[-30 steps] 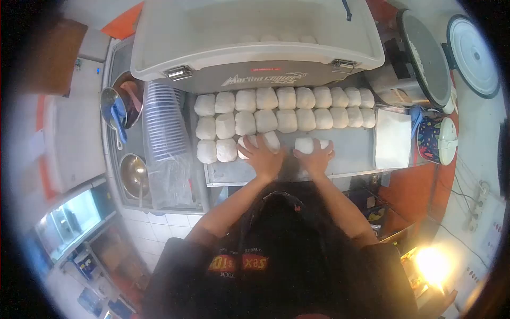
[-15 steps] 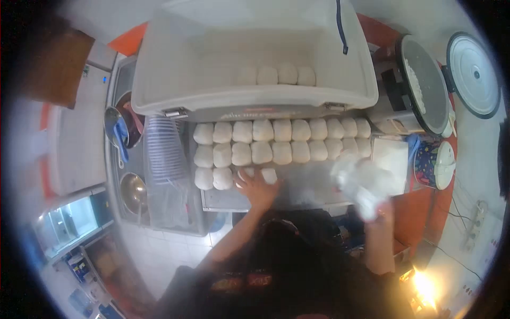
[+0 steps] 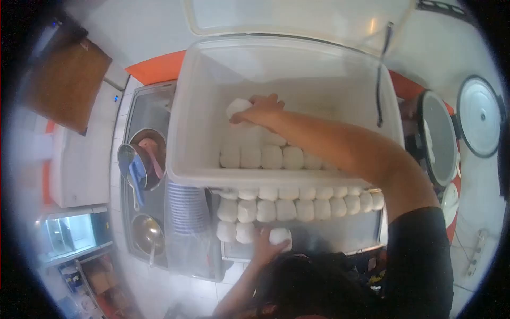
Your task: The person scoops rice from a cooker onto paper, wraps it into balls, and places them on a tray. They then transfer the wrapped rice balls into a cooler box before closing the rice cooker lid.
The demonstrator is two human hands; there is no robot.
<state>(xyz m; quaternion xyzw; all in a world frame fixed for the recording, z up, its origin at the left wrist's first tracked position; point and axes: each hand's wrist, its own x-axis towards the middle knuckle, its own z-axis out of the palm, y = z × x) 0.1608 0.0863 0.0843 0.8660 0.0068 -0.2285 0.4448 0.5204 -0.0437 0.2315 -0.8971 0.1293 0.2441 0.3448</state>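
Note:
My right hand (image 3: 263, 112) reaches into a large white box (image 3: 178, 159), its fingers closed round a rounded white bundle (image 3: 239, 108). Below that hand, a row of similar white bundles (image 3: 272, 158) lies in the box; my forearm hides some of them. My left hand (image 3: 265, 247) is at the metal tray (image 3: 340, 234) in front of the box, with thumb and fingers round another white bundle (image 3: 280, 238). Rows of white bundles (image 3: 286, 210) fill the back of the tray, partly covered by the box's rim. What the bundles contain is not clear.
To the left stand stacked blue-striped cups (image 3: 187, 210) in plastic, a pot (image 3: 154, 170) with pink and blue utensils, and a metal bowl (image 3: 147, 234). At right is an open cooker (image 3: 441, 138) with its round lid (image 3: 481, 117) raised. A dark strap (image 3: 383, 74) hangs over the box.
My right hand, blurred with something white over the tray's right side before, is now inside the box holding a white bundle. My view has shifted up. My left hand remains at the tray's front row.

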